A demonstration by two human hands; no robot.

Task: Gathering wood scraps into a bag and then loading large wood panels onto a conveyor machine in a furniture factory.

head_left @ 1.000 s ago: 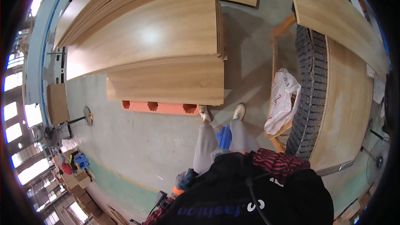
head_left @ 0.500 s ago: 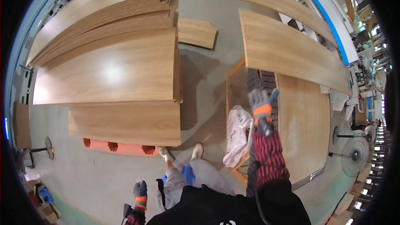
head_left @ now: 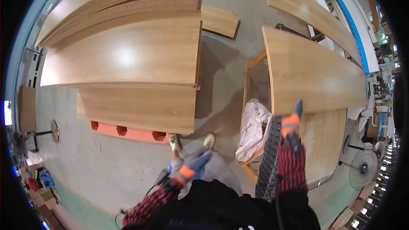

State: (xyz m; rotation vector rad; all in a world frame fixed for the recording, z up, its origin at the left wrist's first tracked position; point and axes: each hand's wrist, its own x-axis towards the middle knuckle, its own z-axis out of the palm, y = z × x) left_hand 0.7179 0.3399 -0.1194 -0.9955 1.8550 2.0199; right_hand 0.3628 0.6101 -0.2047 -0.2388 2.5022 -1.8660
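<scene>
My right hand (head_left: pixel 292 120), in a grey and blue glove with an orange band, grips the near edge of a wood-grain board (head_left: pixel 315 72). The thumb lies on top of the board, while the other fingers are mostly hidden at its edge. This board partly covers a tire-like black ribbed strip (head_left: pixel 268 157) and a paler panel (head_left: pixel 326 145) beneath it. My left hand (head_left: pixel 197 164), gloved alike, is in front of my legs with its fingers stretched out and slightly blurred. Nothing shows in it.
Stacked wood-grain boards (head_left: pixel 123 51) stand at the left above an orange-pink support (head_left: pixel 132 132). Another board (head_left: pixel 311 15) rests at the far right by a blue-edged machine (head_left: pixel 347 10). A white plastic bag (head_left: pixel 253 130) hangs by a wooden frame (head_left: pixel 246 89). Fans (head_left: pixel 362 168) stand right.
My right hand has gone from above the ribbed strip to the board's near edge. The board has come toward me over the strip. My left hand has risen and moved rightward.
</scene>
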